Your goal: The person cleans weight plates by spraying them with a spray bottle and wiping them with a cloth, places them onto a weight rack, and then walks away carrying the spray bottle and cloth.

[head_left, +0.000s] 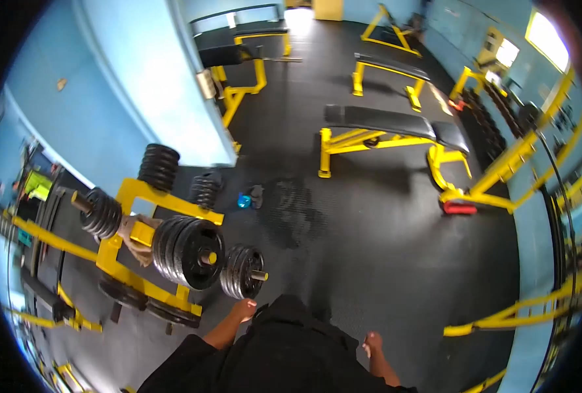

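My left hand (244, 309) hangs beside my dark clothing, its fingers curled, and nothing shows in it. Just beyond it in the view are grey weight plates (232, 270) on a peg of the yellow plate rack (126, 252); I cannot tell whether the hand touches them. Larger black plates (201, 255) sit on the peg to their left. On the other side of my body, my right hand (372, 342) hangs over the dark floor with its fingers curled in and no object visible in it.
Ahead stands a black padded bench (383, 120) on a yellow frame, with another bench (396, 65) behind it. A blue round item (244, 201) lies on the rubber floor (369, 242). Yellow machine frames (501, 183) line the right wall; a blue wall corner (206, 141) juts out at left.
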Motion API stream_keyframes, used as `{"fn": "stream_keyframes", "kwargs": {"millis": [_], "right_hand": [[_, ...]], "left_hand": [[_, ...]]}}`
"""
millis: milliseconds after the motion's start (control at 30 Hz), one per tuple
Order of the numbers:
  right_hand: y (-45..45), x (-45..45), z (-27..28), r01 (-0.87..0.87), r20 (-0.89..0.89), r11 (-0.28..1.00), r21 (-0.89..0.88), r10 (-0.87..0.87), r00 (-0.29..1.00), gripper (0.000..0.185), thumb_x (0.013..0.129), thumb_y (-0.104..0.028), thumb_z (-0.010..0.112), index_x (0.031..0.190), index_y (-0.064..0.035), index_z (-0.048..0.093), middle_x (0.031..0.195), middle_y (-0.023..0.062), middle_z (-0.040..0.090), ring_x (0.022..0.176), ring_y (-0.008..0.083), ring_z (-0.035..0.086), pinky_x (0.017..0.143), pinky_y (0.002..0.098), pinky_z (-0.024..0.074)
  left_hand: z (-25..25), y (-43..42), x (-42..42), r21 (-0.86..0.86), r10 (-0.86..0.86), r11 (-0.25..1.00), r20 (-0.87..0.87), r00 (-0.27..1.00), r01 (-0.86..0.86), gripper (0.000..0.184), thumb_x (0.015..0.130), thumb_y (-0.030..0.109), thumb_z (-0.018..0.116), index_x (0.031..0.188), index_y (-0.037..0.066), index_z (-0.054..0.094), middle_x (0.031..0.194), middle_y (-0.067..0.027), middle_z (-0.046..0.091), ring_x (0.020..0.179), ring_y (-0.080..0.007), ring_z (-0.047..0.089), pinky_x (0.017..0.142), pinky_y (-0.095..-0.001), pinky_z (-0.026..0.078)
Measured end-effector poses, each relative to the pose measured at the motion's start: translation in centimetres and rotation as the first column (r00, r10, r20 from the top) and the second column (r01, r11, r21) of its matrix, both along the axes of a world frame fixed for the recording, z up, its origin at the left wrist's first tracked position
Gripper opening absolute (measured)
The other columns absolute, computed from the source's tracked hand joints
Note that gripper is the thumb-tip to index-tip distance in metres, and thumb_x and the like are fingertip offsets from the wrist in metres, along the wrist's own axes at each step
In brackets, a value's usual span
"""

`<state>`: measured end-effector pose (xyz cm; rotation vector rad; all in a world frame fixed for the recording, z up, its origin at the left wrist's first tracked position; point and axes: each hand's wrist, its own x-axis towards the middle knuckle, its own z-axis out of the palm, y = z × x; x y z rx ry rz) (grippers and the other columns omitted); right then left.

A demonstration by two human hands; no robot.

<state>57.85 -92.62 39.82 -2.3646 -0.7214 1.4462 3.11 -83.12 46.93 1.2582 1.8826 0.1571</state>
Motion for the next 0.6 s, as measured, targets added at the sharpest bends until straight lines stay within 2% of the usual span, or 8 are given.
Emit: {"fn": "stream_keyframes", "kwargs": {"millis": [33, 167, 233, 300, 400, 433, 467, 600], "right_hand": [[3.5, 3.0, -4.2, 0.004, -0.031, 0.971, 0.239, 0.003, 1.000, 0.020, 0.090, -0.012, 0.045, 0.077, -0.0049, 0.058, 0.065, 0.0073, 0.057, 0.050, 0.0180, 0.054, 0.042, 0.0330, 0.0399], [25.7, 6.3, 3.9, -0.091, -0.044, 0.974, 0.208, 0.103, 0.994, 0.014, 0.088, -0.013, 0.050, 0.094, -0.0031, 0.059, 0.079, 0.0070, 0.058, 0.062, 0.0166, 0.052, 0.053, 0.0327, 0.0424], [33.5, 5.4, 5.6, -0.042, -0.052, 0.965, 0.261, 0.057, 0.997, 0.015, 0.090, -0.015, 0.050, 0.096, -0.0029, 0.057, 0.077, 0.0067, 0.057, 0.056, 0.0148, 0.051, 0.047, 0.0306, 0.0420], [40.4, 4.7, 7.5, 0.006, -0.048, 0.942, 0.335, 0.011, 0.999, 0.015, 0.092, -0.016, 0.050, 0.098, -0.0026, 0.054, 0.076, 0.0065, 0.056, 0.051, 0.0130, 0.051, 0.042, 0.0285, 0.0416], [46.8, 2.3, 8.3, 0.084, -0.228, 0.968, 0.235, -0.030, 0.973, 0.019, 0.093, -0.018, 0.048, 0.103, -0.0031, 0.055, 0.078, 0.0072, 0.057, 0.052, 0.0147, 0.053, 0.041, 0.0288, 0.0422], [47.9, 1.4, 8.6, 0.050, -0.250, 0.974, 0.220, 0.006, 0.968, 0.021, 0.093, -0.018, 0.047, 0.105, -0.0033, 0.056, 0.078, 0.0076, 0.057, 0.052, 0.0152, 0.054, 0.041, 0.0287, 0.0421], [49.4, 0.9, 8.1, -0.003, -0.216, 0.992, 0.129, 0.031, 0.976, 0.022, 0.093, -0.018, 0.046, 0.108, -0.0072, 0.056, 0.076, 0.0066, 0.057, 0.053, 0.0159, 0.055, 0.040, 0.0280, 0.0415], [54.0, 0.9, 7.4, -0.216, -0.061, 0.976, -0.003, 0.215, 0.975, 0.017, 0.095, -0.020, 0.051, 0.100, -0.0054, 0.058, 0.076, 0.0056, 0.059, 0.055, 0.0161, 0.054, 0.048, 0.0306, 0.0427]], "left_hand": [[1.0, 1.0, 0.7, -0.008, 0.052, 0.999, -0.002, 0.999, -0.052, 0.023, 0.084, 0.028, 0.060, 0.098, 0.015, 0.072, 0.096, -0.0106, 0.072, 0.093, -0.0288, 0.069, 0.080, -0.0397, 0.052], [1.2, 3.7, 3.9, -0.127, 0.443, 0.895, 0.160, 0.882, -0.427, 0.023, 0.087, 0.023, 0.057, 0.102, 0.016, 0.071, 0.097, -0.0122, 0.072, 0.096, -0.0276, 0.068, 0.079, -0.0379, 0.053], [-1.1, 5.0, 4.0, -0.163, 0.490, 0.870, 0.177, 0.854, -0.465, 0.023, 0.087, 0.021, 0.057, 0.103, 0.016, 0.071, 0.096, -0.0120, 0.072, 0.096, -0.0265, 0.068, 0.079, -0.0374, 0.053], [-8.3, 5.6, 3.4, -0.019, 0.102, 0.995, 0.039, 0.994, -0.101, 0.025, 0.085, 0.017, 0.057, 0.106, 0.016, 0.071, 0.092, -0.0071, 0.072, 0.092, -0.0213, 0.069, 0.078, -0.0360, 0.053], [-13.3, 10.7, 4.6, -0.276, 0.346, 0.905, 0.038, 0.937, -0.323, 0.028, 0.081, 0.012, 0.058, 0.105, 0.015, 0.072, 0.094, -0.0037, 0.072, 0.091, -0.0199, 0.068, 0.079, -0.0363, 0.053], [-14.1, 12.8, 4.2, -0.288, -0.234, 0.933, -0.034, 0.972, 0.214, 0.029, 0.077, 0.009, 0.060, 0.103, 0.014, 0.072, 0.097, -0.0075, 0.071, 0.091, -0.0242, 0.068, 0.079, -0.0384, 0.053], [-14.5, 15.6, 4.3, -0.329, -0.733, 0.663, -0.098, 0.673, 0.673, 0.030, 0.074, 0.007, 0.061, 0.102, 0.012, 0.072, 0.100, -0.0112, 0.070, 0.092, -0.0284, 0.068, 0.079, -0.0406, 0.053], [-9.3, 30.2, 3.1, -0.308, -0.018, 0.951, 0.000, 1.000, 0.017, 0.027, 0.083, 0.009, 0.054, 0.105, 0.006, 0.069, 0.105, -0.0183, 0.068, 0.098, -0.0344, 0.065, 0.083, -0.0426, 0.052]]}}
